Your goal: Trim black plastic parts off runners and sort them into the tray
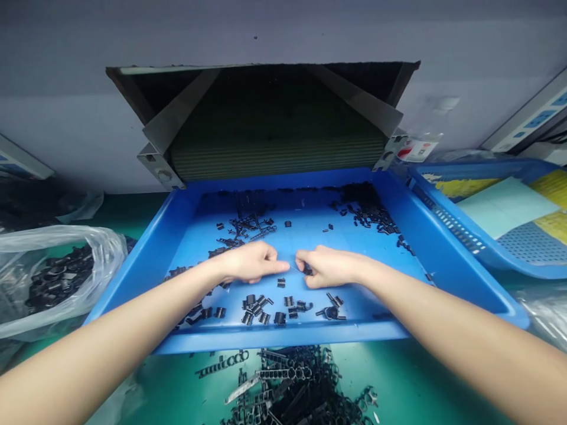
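My left hand (pixel 253 262) is closed over the blue tray (pixel 283 336), its thumb stretched toward the other hand. A thin, pale sliver shows at the thumb tip, too fine to name. My right hand (pixel 330 267) is curled and pinches a small black plastic part (pixel 307 269), mostly hidden by the fingers. The fingertips of both hands are close together but apart. Below them on the tray floor lie several loose black plastic parts, among them a small curved clip (pixel 281 283) and a group of similar pieces (pixel 257 307).
A ribbed conveyor belt (pixel 279 156) ends above the tray's far side. Small black pieces (pixel 372 215) lie at the back right. A heap of black frames (pixel 296 389) lies in front. A plastic bag (pixel 110 248) of black parts stands left, a blue basket (pixel 531 268) right.
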